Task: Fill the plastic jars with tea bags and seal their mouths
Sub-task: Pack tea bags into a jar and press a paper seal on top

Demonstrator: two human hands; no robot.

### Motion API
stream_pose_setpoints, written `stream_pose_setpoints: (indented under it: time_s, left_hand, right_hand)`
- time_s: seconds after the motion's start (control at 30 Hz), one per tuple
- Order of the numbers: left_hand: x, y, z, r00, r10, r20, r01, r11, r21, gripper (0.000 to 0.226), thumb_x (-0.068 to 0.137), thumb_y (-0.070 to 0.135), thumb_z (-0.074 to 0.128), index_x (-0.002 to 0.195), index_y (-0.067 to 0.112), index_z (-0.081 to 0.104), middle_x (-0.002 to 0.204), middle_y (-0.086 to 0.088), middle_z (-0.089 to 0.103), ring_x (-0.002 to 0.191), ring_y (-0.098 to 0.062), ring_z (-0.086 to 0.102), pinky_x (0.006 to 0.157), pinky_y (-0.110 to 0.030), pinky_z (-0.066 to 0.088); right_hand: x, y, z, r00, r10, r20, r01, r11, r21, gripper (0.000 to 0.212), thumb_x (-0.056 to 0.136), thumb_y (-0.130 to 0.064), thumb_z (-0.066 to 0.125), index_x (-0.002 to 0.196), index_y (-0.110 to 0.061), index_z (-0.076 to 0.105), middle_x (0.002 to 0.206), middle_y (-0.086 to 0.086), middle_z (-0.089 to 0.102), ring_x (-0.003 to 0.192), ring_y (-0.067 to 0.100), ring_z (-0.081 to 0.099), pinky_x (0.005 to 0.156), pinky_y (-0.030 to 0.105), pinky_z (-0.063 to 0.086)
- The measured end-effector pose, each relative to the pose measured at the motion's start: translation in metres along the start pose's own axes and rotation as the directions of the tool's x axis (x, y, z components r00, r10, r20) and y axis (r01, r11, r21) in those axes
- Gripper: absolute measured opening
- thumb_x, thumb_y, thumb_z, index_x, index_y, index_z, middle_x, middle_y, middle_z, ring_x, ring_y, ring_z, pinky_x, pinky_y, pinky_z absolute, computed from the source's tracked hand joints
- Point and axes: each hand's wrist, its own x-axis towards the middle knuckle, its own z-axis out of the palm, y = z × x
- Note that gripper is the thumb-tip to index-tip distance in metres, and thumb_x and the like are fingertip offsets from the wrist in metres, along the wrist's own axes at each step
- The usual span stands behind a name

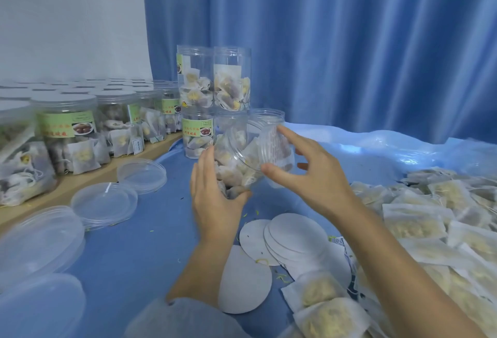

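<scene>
**Jar in hand, mouth not yet sealed**

The blue curtain hung behind everything, and the worktop, under its blue sheet, spread out below me. On my right lay the heap of tea bags; along the wooden ledge on my left stood the capped jars, with four open filled jars stacked two on two behind my hands. Loose clear lids sat on the left of the worktop, and the round seal discs lay fanned just in front of me.

I held the plastic jar tilted above the worktop, its open mouth up and to the right, tea bags packed inside. My left hand cupped its base, fingers wrapped round it. My right hand was spread wide over the label side near the mouth, fingertips touching the wall.

I judged the filling about done. Next, I would need to stand the jar upright, free my right hand and lay a disc flat on the rim.
</scene>
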Motion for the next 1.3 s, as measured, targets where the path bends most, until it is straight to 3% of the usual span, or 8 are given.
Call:
stream_pose_setpoints:
  time_s: [0.27, 0.47, 0.67, 0.77, 0.9, 1.07, 1.17, 1.3]
  left_hand:
    - [-0.005, 0.003, 0.001, 0.983, 0.137, 0.120, -0.141, 0.990, 0.025, 0.110, 0.054, 0.010, 0.089, 0.145, 0.027, 0.030, 0.149, 0.005, 0.036, 0.141, -0.019, 0.027, 0.110, -0.048, 0.032]
    - [-0.003, 0.001, -0.001, 0.952, 0.272, 0.139, -0.283, 0.956, 0.071, 0.100, 0.057, 0.010, 0.088, 0.142, 0.019, 0.036, 0.148, -0.001, 0.038, 0.141, -0.026, 0.027, 0.108, -0.056, 0.032]
    - [-0.003, 0.002, -0.002, 0.941, 0.289, 0.177, -0.309, 0.946, 0.099, 0.102, 0.056, 0.007, 0.087, 0.142, 0.025, 0.035, 0.148, 0.006, 0.036, 0.141, -0.026, 0.027, 0.107, -0.056, 0.033]
    - [-0.004, 0.002, -0.003, 0.940, 0.260, 0.219, -0.284, 0.955, 0.085, 0.110, 0.054, 0.004, 0.086, 0.138, 0.038, 0.024, 0.148, 0.009, 0.033, 0.142, -0.023, 0.025, 0.110, -0.053, 0.031]
    - [-0.004, 0.001, -0.003, 0.928, 0.324, 0.183, -0.344, 0.934, 0.093, 0.104, 0.055, 0.003, 0.086, 0.140, 0.031, 0.031, 0.145, 0.011, 0.034, 0.141, -0.028, 0.028, 0.107, -0.057, 0.033]
    - [-0.003, 0.001, -0.002, 0.888, 0.442, 0.126, -0.458, 0.873, 0.166, 0.099, 0.057, 0.005, 0.085, 0.139, 0.024, 0.033, 0.146, -0.006, 0.041, 0.139, -0.032, 0.029, 0.112, -0.058, 0.023]
    - [-0.002, 0.001, -0.003, 0.887, 0.446, 0.119, -0.461, 0.872, 0.168, 0.097, 0.058, 0.005, 0.085, 0.139, 0.023, 0.035, 0.145, -0.007, 0.043, 0.139, -0.034, 0.030, 0.111, -0.059, 0.024]
    - [-0.003, 0.000, -0.002, 0.919, 0.376, 0.119, -0.391, 0.908, 0.148, 0.097, 0.053, 0.001, 0.084, 0.140, 0.018, 0.043, 0.144, 0.001, 0.042, 0.137, -0.033, 0.034, 0.105, -0.060, 0.034]
  right_hand:
    - [0.002, 0.005, -0.015, 0.994, 0.101, 0.051, -0.105, 0.991, 0.083, 0.090, 0.049, -0.076, 0.066, 0.131, -0.057, 0.035, 0.126, -0.020, 0.051, 0.111, 0.003, 0.054, 0.095, 0.029, 0.047]
    - [0.001, 0.012, -0.023, 0.984, 0.037, 0.174, -0.040, 0.999, 0.015, 0.096, 0.058, -0.038, 0.086, 0.139, -0.044, 0.035, 0.132, -0.012, 0.039, 0.119, 0.009, 0.046, 0.104, 0.038, 0.041]
    - [0.004, 0.014, -0.037, 0.931, -0.142, 0.336, 0.194, 0.973, -0.128, 0.098, 0.055, -0.016, 0.088, 0.134, -0.041, 0.036, 0.140, -0.020, 0.033, 0.125, -0.015, 0.027, 0.093, -0.002, 0.025]
    - [0.004, 0.013, -0.038, 0.921, -0.171, 0.349, 0.235, 0.961, -0.149, 0.097, 0.053, -0.015, 0.088, 0.132, -0.042, 0.038, 0.138, -0.021, 0.033, 0.124, -0.014, 0.028, 0.093, -0.002, 0.028]
    - [0.000, 0.012, -0.033, 0.980, 0.011, 0.201, 0.028, 0.981, -0.191, 0.091, 0.053, -0.057, 0.081, 0.134, -0.042, 0.040, 0.129, -0.013, 0.048, 0.113, 0.004, 0.049, 0.097, 0.030, 0.046]
    - [0.000, 0.007, -0.024, 0.922, 0.371, 0.112, -0.359, 0.926, -0.116, 0.093, 0.044, -0.094, 0.046, 0.118, -0.038, 0.045, 0.091, -0.006, 0.064, 0.058, 0.012, 0.068, 0.058, 0.032, 0.059]
    - [0.001, 0.009, -0.024, 0.932, 0.326, 0.158, -0.318, 0.945, -0.077, 0.094, 0.046, -0.091, 0.052, 0.128, -0.045, 0.044, 0.100, -0.007, 0.063, 0.077, 0.011, 0.067, 0.060, 0.029, 0.059]
    - [0.001, 0.010, -0.031, 0.960, 0.048, 0.276, -0.013, 0.992, -0.129, 0.096, 0.051, -0.051, 0.085, 0.134, -0.052, 0.037, 0.134, -0.014, 0.044, 0.120, 0.003, 0.045, 0.102, 0.029, 0.041]
